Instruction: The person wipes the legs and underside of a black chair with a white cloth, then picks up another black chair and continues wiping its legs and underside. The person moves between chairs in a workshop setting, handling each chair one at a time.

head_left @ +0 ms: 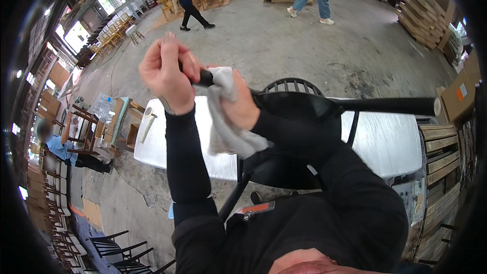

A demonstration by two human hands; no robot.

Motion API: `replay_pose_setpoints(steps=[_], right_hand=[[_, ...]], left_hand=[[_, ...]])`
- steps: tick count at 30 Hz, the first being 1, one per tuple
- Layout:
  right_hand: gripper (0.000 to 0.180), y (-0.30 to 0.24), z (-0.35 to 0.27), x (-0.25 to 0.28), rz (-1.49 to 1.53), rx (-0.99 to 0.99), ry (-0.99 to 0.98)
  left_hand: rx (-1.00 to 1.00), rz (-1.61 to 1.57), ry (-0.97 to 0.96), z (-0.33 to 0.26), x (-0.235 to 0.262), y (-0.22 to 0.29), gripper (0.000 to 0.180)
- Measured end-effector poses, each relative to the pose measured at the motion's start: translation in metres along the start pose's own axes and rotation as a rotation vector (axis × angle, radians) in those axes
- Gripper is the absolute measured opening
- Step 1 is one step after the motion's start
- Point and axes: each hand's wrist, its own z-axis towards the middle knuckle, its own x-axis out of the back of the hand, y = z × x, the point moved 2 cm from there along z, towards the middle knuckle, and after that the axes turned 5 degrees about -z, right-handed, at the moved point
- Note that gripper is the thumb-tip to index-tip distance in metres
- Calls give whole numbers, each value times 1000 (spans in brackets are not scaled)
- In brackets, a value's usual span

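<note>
We see the left hand (165, 71) closed around the end of a black chair leg (205, 77), raised before the face. The right hand (242, 105) presses a white cloth (225, 122) onto that leg just beside it. The black chair (299, 116) lies over a white table (385, 142); two people walk on the concrete floor (304, 45) beyond.

A black chair leg (205, 77), round and slim, is raised high in the near middle of the scene, its tip pointing left. It belongs to a black wooden chair (299, 122) tipped over, its spindle back showing beyond. A pale grey cloth (225, 116) is wrapped around the leg just right of the tip, its loose end hanging down in soft folds.
</note>
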Motion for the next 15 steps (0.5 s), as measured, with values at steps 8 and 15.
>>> replay_pose_setpoints(steps=[8,15], right_hand=[[62,64,-54,30,-721,107,-192],[40,21,-154,117,-379,-313,-205]], left_hand=[[8,78,-80,-20,4,15,34],[50,-20,-127,-24,15,13,34]])
